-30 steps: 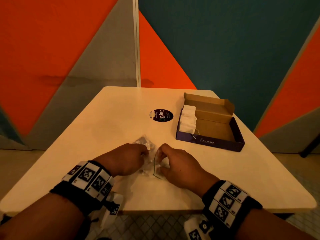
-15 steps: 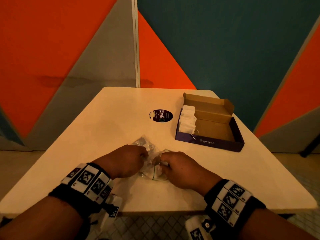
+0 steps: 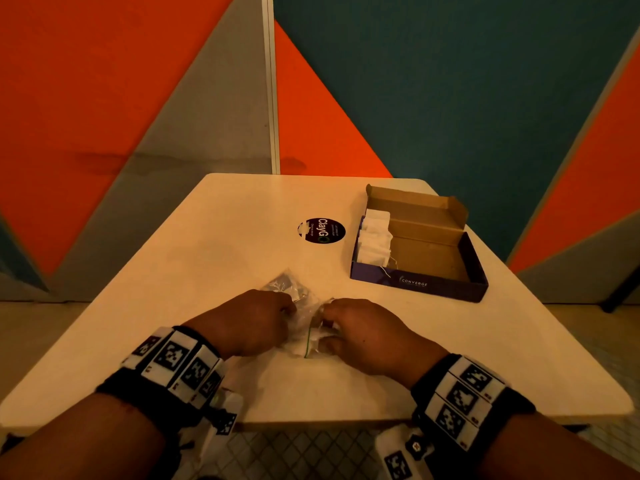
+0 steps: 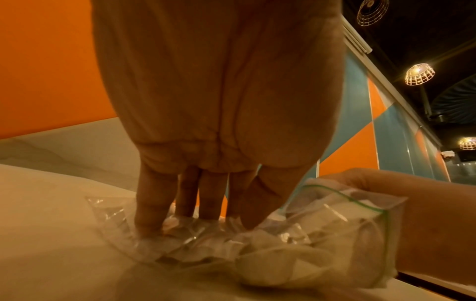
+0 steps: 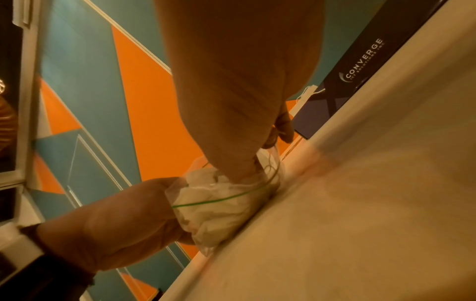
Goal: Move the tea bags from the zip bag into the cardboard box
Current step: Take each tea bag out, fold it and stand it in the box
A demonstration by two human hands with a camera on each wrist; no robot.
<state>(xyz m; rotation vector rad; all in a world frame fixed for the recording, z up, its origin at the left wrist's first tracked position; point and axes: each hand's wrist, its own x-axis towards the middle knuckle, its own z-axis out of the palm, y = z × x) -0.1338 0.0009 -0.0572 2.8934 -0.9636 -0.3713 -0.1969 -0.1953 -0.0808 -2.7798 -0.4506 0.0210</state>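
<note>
Head: zip bag [image 3: 304, 320] w/ tea bags [image 4: 278, 262].

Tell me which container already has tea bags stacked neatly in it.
The open cardboard box at the table's far right: white tea bags stand stacked at its left end. The zip bag, gripped by both hands, holds crumpled ones.

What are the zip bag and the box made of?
Zip bag: thin clear plastic film, glossy and crinkled, contents showing through, green zip line at its mouth. Box: cardboard, raw matte brown inside, dark printed outer walls, probably a smooth coat.
</note>
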